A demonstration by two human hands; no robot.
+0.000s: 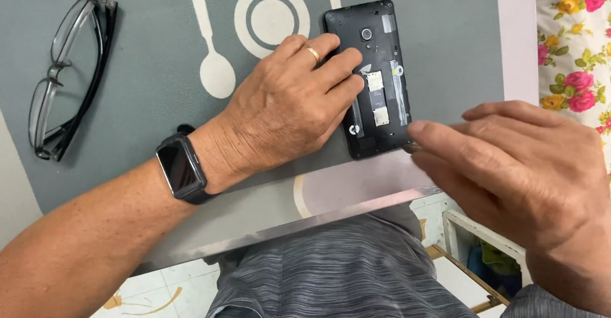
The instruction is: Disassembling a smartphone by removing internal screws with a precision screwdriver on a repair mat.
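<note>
Two bare hands work over a black slab-shaped mobile phone point(374, 79) that lies face down with its back cover off, near the front edge of the grey tabletop point(146, 82), towards its right side. Its round camera lens points up and pale card slots and strips of clear tape show on the bare inner shell. The left hand point(289, 105), with a gold ring on one finger and a dark square-faced wristwatch point(181, 168) on the wrist, lies flat on the surface and presses its spread fingers against the phone's left long edge, steadying it rather than gripping it. The right hand point(515, 162) hovers just beyond the phone's lower right corner, fingers drawn loosely together with the tips pointing at that corner; something small and dark may be pinched at the tips, but I cannot tell for sure. By my judgement the step in hand is work on the opened back, at the bottom corner, and the next move would call for a fine, steady touch there while the left hand holds the phone from sliding. Well apart, near the left edge, a pair of black-framed folded spectacles point(67, 76) rests on the grey.
</note>
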